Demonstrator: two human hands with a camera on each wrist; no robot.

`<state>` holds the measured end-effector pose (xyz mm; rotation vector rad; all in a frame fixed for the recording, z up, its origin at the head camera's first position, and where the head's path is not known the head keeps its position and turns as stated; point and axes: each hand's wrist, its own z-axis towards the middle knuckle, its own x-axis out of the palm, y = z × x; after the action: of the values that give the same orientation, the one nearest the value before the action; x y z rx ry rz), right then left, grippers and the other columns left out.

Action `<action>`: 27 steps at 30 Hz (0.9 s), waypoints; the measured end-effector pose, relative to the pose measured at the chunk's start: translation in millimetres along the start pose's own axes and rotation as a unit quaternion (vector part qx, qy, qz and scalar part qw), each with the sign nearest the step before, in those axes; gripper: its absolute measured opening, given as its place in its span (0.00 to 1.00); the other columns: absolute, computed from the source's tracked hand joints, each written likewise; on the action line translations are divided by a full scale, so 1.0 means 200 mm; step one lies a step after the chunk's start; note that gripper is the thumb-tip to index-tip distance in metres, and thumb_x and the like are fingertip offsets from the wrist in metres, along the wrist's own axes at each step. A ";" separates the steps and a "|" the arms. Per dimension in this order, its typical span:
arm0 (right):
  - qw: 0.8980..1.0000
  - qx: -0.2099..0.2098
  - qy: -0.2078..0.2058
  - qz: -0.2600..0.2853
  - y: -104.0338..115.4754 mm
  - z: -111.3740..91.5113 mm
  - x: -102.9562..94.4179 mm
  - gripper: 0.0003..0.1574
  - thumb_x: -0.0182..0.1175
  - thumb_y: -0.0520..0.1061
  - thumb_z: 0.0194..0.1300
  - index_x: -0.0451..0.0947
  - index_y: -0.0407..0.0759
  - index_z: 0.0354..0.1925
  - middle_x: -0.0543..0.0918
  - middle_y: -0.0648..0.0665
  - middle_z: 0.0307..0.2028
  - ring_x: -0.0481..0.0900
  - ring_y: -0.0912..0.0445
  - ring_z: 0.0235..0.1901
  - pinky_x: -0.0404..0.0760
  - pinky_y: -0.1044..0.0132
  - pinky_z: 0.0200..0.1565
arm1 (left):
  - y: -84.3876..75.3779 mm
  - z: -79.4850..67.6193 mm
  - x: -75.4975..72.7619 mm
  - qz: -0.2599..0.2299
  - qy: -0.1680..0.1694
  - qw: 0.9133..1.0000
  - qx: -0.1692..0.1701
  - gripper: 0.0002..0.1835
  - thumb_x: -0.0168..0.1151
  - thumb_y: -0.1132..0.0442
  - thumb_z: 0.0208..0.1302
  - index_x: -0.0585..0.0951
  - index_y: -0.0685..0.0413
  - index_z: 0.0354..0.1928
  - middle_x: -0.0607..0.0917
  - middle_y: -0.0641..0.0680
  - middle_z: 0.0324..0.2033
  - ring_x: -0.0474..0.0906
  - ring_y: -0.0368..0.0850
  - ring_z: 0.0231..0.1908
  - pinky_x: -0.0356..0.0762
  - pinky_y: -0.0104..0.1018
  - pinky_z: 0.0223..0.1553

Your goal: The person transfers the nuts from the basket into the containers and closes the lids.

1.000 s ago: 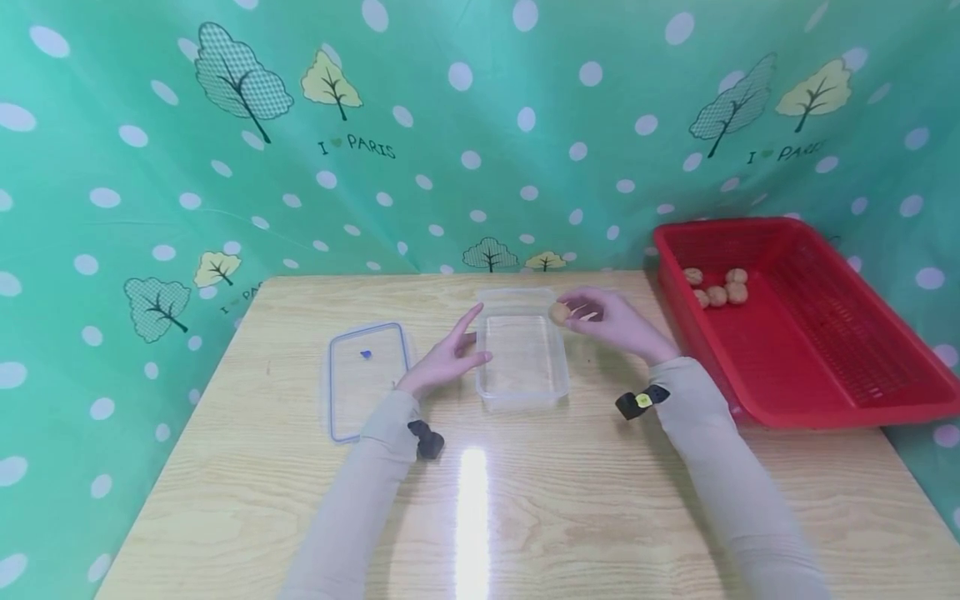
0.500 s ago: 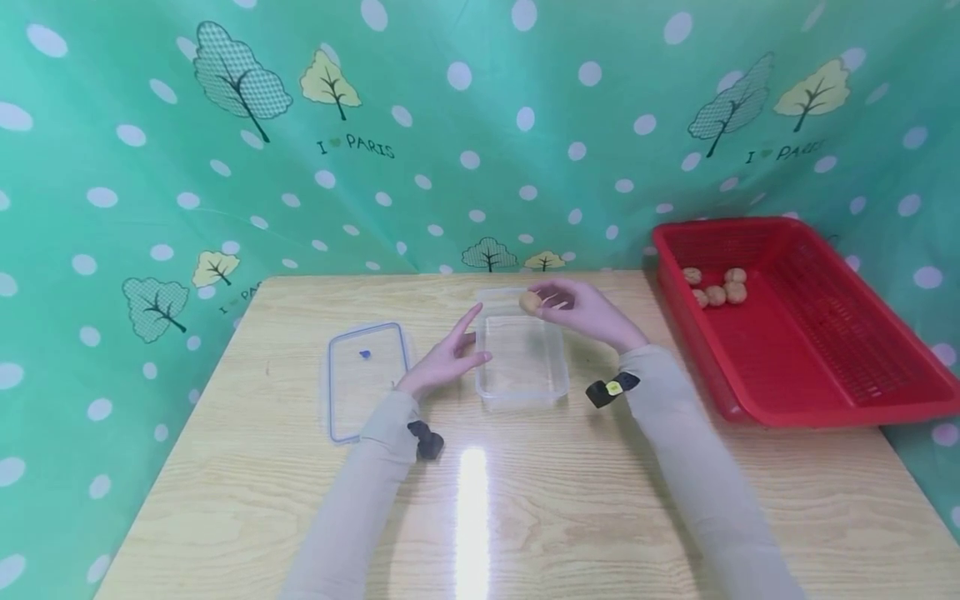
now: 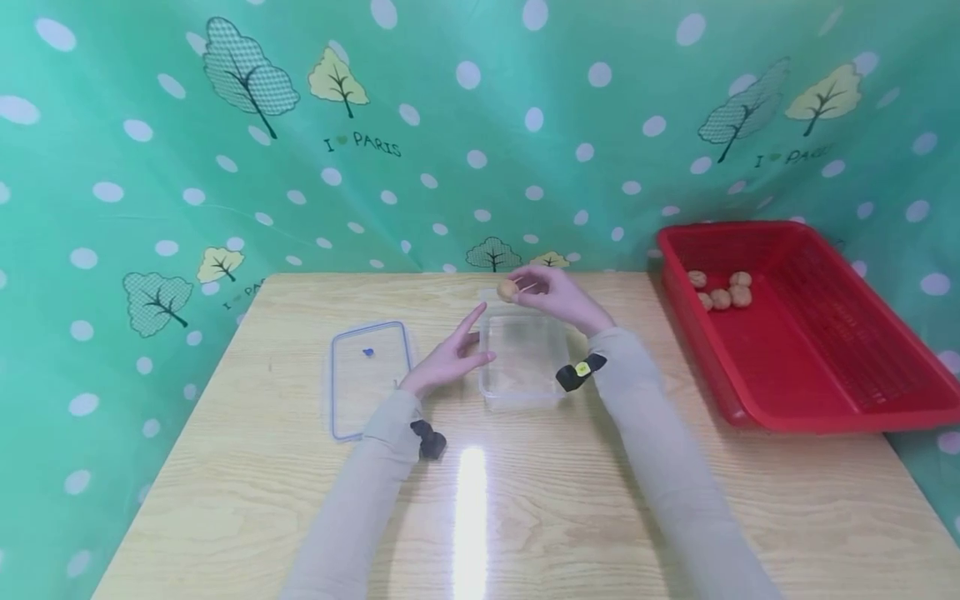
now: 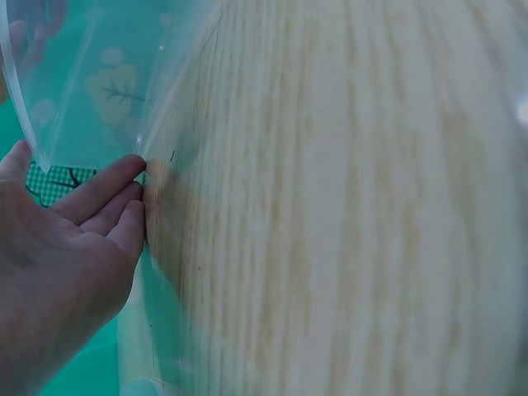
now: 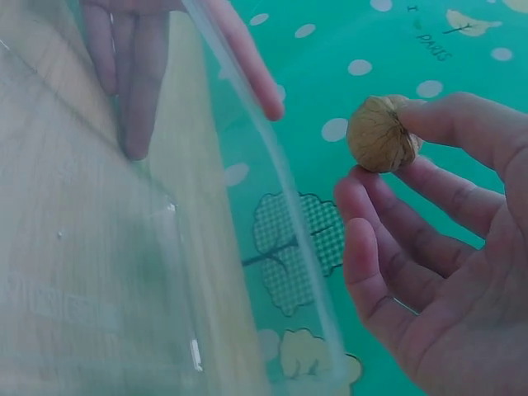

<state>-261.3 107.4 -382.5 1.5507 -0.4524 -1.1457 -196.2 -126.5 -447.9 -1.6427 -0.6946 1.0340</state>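
Observation:
A clear plastic container [image 3: 522,360] stands on the wooden table [image 3: 570,517]. My right hand [image 3: 551,293] pinches a walnut [image 3: 507,289] in its fingertips above the container's far left corner. In the right wrist view the walnut [image 5: 379,134] sits between thumb and fingers beside the clear container wall [image 5: 247,190]. My left hand [image 3: 447,358] rests with straight fingers against the container's left wall. In the left wrist view those fingers [image 4: 107,206] touch the clear wall [image 4: 157,148].
The container's clear lid [image 3: 367,377] with a blue rim lies flat left of my left hand. A red basket [image 3: 810,367] at the right holds several walnuts [image 3: 722,290] in its far corner. A green patterned curtain stands behind the table.
My right hand has carried the walnut leftward, from the container's right far corner to over its left far corner. The left hand has stayed against the container.

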 end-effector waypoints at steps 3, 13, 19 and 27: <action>1.000 0.005 -0.002 0.009 -0.02 0.02 0.02 0.28 0.64 0.41 0.64 0.71 0.33 0.60 0.78 0.37 0.52 0.78 0.45 0.49 0.77 0.54 0.53 | 0.04 0.01 0.01 0.007 -0.009 1.000 0.006 0.47 0.62 0.57 0.67 0.41 0.34 0.77 0.44 0.53 0.75 0.56 0.58 0.69 0.59 0.58 0.64; 0.999 0.028 0.001 0.020 -0.09 0.08 0.07 0.31 0.64 0.45 0.65 0.70 0.36 0.63 0.78 0.38 0.54 0.77 0.46 0.50 0.77 0.53 0.53 | 0.06 0.01 0.01 0.013 -0.020 1.000 0.010 0.47 0.63 0.54 0.66 0.42 0.30 0.77 0.44 0.47 0.75 0.58 0.54 0.68 0.62 0.58 0.62; 0.999 0.027 0.014 0.010 -0.11 0.08 0.09 0.31 0.64 0.46 0.65 0.70 0.37 0.63 0.76 0.41 0.55 0.75 0.47 0.52 0.74 0.51 0.55 | 0.06 0.01 0.01 0.013 -0.019 1.000 0.012 0.47 0.63 0.55 0.66 0.43 0.25 0.76 0.48 0.51 0.75 0.60 0.53 0.68 0.62 0.58 0.62; 0.999 0.031 0.029 0.025 -0.13 0.10 0.12 0.26 0.61 0.34 0.63 0.72 0.34 0.60 0.76 0.38 0.54 0.75 0.45 0.53 0.79 0.55 0.51 | 0.06 0.00 0.01 0.008 -0.023 1.000 0.003 0.47 0.63 0.55 0.65 0.44 0.21 0.75 0.56 0.58 0.72 0.61 0.54 0.67 0.62 0.60 0.62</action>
<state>-274.5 86.5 -414.6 1.6122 -0.4888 -1.0551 -196.4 -127.7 -459.4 -1.6253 -0.7088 1.0878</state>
